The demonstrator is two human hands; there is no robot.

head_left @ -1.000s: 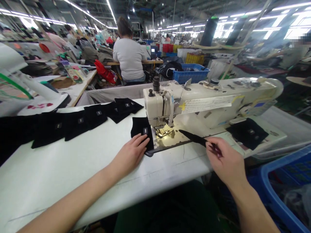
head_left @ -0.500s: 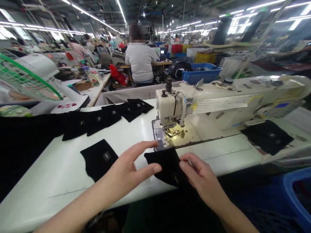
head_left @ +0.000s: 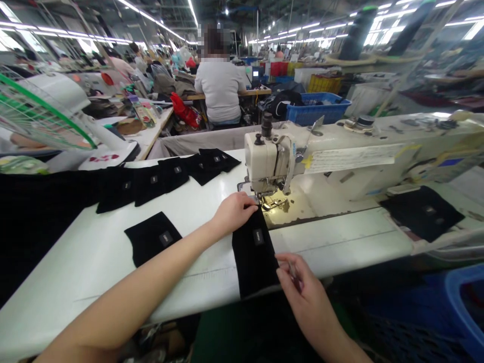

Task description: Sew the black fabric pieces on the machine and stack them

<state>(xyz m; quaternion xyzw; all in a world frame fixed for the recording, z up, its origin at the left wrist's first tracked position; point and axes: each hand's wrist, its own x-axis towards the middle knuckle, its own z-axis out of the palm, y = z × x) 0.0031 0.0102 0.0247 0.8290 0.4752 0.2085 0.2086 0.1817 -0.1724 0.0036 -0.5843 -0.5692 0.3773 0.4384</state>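
Note:
A black fabric piece (head_left: 251, 267) with a small label lies on the table in front of the sewing machine (head_left: 266, 169), its near end at the table edge. My left hand (head_left: 237, 209) pinches its far corner close beside the presser foot (head_left: 273, 202). Lower down, my right hand (head_left: 300, 282) grips its right edge between thumb and fingers. A thin metal object, its kind unclear, shows in the right palm. Another labelled black piece (head_left: 149, 239) lies left of my left forearm.
Overlapping black pieces (head_left: 153, 179) run along the table's far left side. One more black piece (head_left: 423, 214) lies at the right under the machine arm. A fan (head_left: 56, 106) stands at left, a blue basket (head_left: 454, 287) at lower right. A person (head_left: 219, 91) sits ahead.
My left hand has gone from open above the cloth to pinching its far corner by the presser foot. The piece has turned and lies straighter, its label facing up. My right hand moved slightly down.

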